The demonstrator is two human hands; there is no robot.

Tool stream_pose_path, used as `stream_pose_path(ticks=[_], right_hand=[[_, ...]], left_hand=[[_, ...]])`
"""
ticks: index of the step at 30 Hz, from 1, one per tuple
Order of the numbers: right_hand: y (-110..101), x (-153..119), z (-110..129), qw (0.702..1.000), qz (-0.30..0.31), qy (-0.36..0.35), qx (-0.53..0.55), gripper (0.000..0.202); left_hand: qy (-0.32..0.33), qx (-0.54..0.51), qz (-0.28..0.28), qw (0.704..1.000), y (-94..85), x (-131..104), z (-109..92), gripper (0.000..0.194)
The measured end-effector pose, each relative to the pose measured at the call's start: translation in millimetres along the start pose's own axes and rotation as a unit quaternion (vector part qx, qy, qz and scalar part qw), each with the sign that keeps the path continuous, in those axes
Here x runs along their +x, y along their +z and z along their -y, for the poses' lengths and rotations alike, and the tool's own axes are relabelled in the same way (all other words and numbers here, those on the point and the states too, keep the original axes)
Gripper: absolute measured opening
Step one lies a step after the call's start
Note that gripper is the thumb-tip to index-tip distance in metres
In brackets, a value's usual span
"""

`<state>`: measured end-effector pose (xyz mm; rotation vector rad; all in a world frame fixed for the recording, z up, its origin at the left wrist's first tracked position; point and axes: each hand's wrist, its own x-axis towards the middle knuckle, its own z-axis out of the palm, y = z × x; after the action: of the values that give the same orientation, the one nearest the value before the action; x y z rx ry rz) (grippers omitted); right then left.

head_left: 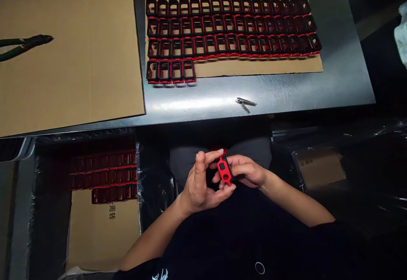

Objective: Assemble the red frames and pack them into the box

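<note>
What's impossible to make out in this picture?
All in the head view:
1. Red part: its far side, turned from the camera.
2. Right hand: fingers partly hidden behind that part.
3. Pliers: handle ends, cut off by the left edge.
4. Boxed frames: exact number, lost in shadow.

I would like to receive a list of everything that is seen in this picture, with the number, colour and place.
Held piece: 1, red and black, between both hands
Frames: about 52, black and red, in four rows, upper middle of table
Large cutters: 1, dark green, upper left
Small tool: 1, silver and yellowish, near table's front edge
Table: 1, silver-grey, across upper part
Cardboard sheets: 4, brown, two on table, one lower left, one lower right
Lower pieces: count unclear, red and black, lower left
White item: 1, white, right edge, unclear
Shirt: 1, dark, bottom
Left hand: 1, bare, centre
Right hand: 1, bare, right of centre
</note>
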<state>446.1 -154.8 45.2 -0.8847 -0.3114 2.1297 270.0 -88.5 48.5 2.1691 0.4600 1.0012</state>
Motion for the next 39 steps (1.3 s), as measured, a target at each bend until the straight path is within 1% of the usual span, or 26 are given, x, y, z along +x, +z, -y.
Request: stream_pose_path(ticks=[3,5,6,8,9,10,11,14,16,18,19,20,22,23,24,25,27,28,29,30,31,32,34,35,37,39], right_hand=[[3,-3,3,0.997,-0.048,-0.036,-0.049,0.031],[9,-6,7,0.982,-0.117,-0.074,-0.132,0.031],[14,-7,9,0.964,-0.158,-0.091,-0.195,0.031],[25,-12,14,0.906,-0.22,-0.118,-0.341,0.031],[30,-14,16,0.876,-0.231,-0.133,-0.402,0.031],[34,-17,19,0.854,-0.23,-0.151,-0.441,0.031],[38,-20,21,0.845,-0.222,-0.169,-0.456,0.031],[42,-26,26,0.855,-0.213,-0.221,-0.419,0.031],[41,-27,27,0.85,-0.223,-0.238,-0.414,0.031],[40,-24,26,0.839,-0.223,-0.236,-0.436,0.028],[40,-22,25,0.839,-0.217,-0.227,-0.444,0.024],[39,-21,24,0.844,-0.211,-0.215,-0.445,0.019],[37,-19,22,0.855,-0.201,-0.196,-0.436,0.012],[36,-19,22,0.854,-0.198,-0.201,-0.437,0.011],[34,-20,23,0.844,-0.195,-0.218,-0.449,0.011],[33,-22,24,0.826,-0.192,-0.243,-0.471,0.012],[32,-27,26,0.79,-0.184,-0.278,-0.514,0.014],[33,-29,28,0.787,-0.185,-0.27,-0.523,0.013],[34,-31,29,0.799,-0.191,-0.242,-0.516,0.012],[36,-31,30,0.823,-0.202,-0.2,-0.493,0.014],[38,-31,30,0.85,-0.213,-0.151,-0.457,0.018],[40,-29,30,0.875,-0.221,-0.107,-0.417,0.022],[43,-25,28,0.907,-0.228,-0.055,-0.349,0.027],[44,-22,27,0.916,-0.226,-0.049,-0.328,0.027],[44,-19,26,0.927,-0.211,-0.059,-0.304,0.025],[43,-19,27,0.932,-0.195,-0.088,-0.292,0.026]], left_hand=[[-0.031,0.02,0.02,0.999,-2.8,-2,-1,0.107],[-0.068,0.053,0.044,0.995,-3.6,-4,-2,0.1],[-0.088,0.07,0.061,0.992,-3.6,-5,-2,0.097],[-0.121,0.091,0.09,0.984,-2.7,-7,-2,0.09],[-0.129,0.09,0.092,0.983,-2.2,-8,-1,0.087],[-0.134,0.08,0.083,0.984,-1.6,-8,-1,0.083],[-0.136,0.063,0.067,0.987,-1.2,-9,0,0.081],[-0.126,0.011,0.002,0.992,-0.5,-10,2,0.079],[-0.109,0.007,-0.016,0.994,0.2,-10,2,0.08],[-0.09,0.022,-0.014,0.996,1.0,-11,2,0.081],[-0.085,0.029,-0.008,0.996,1.2,-11,2,0.082],[-0.086,0.03,-0.001,0.996,0.9,-11,2,0.084],[-0.115,-0.002,0.015,0.993,-1.2,-11,2,0.09],[-0.139,-0.045,0.027,0.989,-3.0,-12,2,0.091],[-0.168,-0.109,0.043,0.979,-5.1,-12,2,0.089],[-0.198,-0.187,0.063,0.96,-7.1,-12,2,0.085],[-0.249,-0.338,0.094,0.903,-10.0,-13,3,0.074],[-0.264,-0.386,0.098,0.878,-10.4,-14,3,0.072],[-0.271,-0.407,0.094,0.867,-10.1,-15,3,0.073],[-0.27,-0.401,0.084,0.872,-9.2,-16,2,0.078],[-0.261,-0.368,0.072,0.889,-7.9,-17,2,0.086],[-0.245,-0.317,0.061,0.914,-6.6,-17,2,0.094],[-0.194,-0.185,0.047,0.962,-4.6,-17,0,0.1],[-0.165,-0.124,0.039,0.978,-4.1,-16,0,0.097],[-0.126,-0.054,0.018,0.99,-3.8,-15,-2,0.089],[-0.135,-0.088,0.002,0.987,-3.8,-16,-3,0.086]])
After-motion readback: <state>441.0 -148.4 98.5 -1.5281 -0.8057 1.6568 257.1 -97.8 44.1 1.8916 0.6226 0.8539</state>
